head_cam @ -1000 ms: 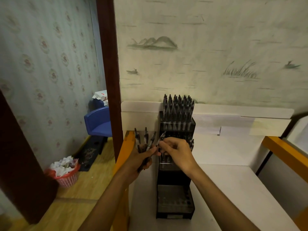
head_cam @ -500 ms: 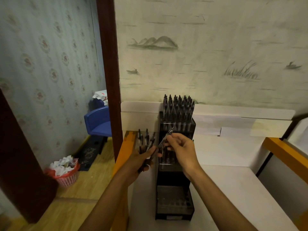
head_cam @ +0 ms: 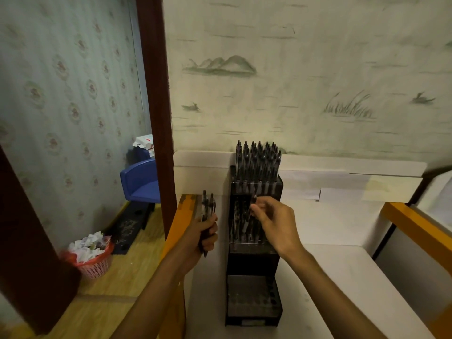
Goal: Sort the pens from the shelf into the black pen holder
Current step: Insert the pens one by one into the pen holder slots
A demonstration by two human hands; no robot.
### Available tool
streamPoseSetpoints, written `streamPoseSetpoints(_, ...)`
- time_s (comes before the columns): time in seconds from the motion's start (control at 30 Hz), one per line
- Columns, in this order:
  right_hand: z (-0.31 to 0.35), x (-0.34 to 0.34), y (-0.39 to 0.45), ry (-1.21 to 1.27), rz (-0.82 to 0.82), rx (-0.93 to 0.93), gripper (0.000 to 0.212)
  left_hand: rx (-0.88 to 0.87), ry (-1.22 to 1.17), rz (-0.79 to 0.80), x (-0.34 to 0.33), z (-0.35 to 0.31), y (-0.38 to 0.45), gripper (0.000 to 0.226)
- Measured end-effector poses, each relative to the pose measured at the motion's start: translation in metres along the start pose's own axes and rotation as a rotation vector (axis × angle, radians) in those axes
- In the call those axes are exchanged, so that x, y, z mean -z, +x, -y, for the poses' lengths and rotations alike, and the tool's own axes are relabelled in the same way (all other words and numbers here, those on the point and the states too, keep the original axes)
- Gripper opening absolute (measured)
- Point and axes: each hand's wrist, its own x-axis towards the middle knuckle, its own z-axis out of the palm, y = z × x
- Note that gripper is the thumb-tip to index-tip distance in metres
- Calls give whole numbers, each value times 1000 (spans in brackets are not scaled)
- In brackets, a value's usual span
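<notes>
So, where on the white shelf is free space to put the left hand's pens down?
Bare white shelf lies right of the black pen holder, toward the orange rail. Left of it, only a narrow strip by the left hand. The right hand crowds its middle tier.

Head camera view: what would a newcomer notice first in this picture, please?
First, the tall black pen holder standing on the white shelf, its top tier packed with upright pens. Just in front of its middle tier, the right hand pinches a single pen, while the left hand grips a few spare pens to the holder's left. At the far left, a pink wastebasket sits on the floor.
</notes>
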Motion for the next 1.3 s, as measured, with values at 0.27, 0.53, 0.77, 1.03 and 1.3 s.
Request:
streamPoseSetpoints(0.27, -7, -5, -5, -87, -2, 44, 19, -27, -57, -88, -3, -4, -1, 12)
streamPoseSetpoints(0.53, -13, -6, -4, -168, 60, 61, 21, -19, -53, -129, -3, 1, 3, 21)
streamPoseSetpoints(0.77, -10, -9, -6, -189, 76, 45, 19, -19, 25, -86, -3, 0, -1, 30)
streamPoseSetpoints(1.03, -5, -8, -6, -206, 102, 60, 15, -9, 59, -90, -4, -2, -5, 26)
streamPoseSetpoints(1.3, -5, -9, -9, -217, 106, 96, 17, -5, 83, -19, -1, 1, -2, 29)
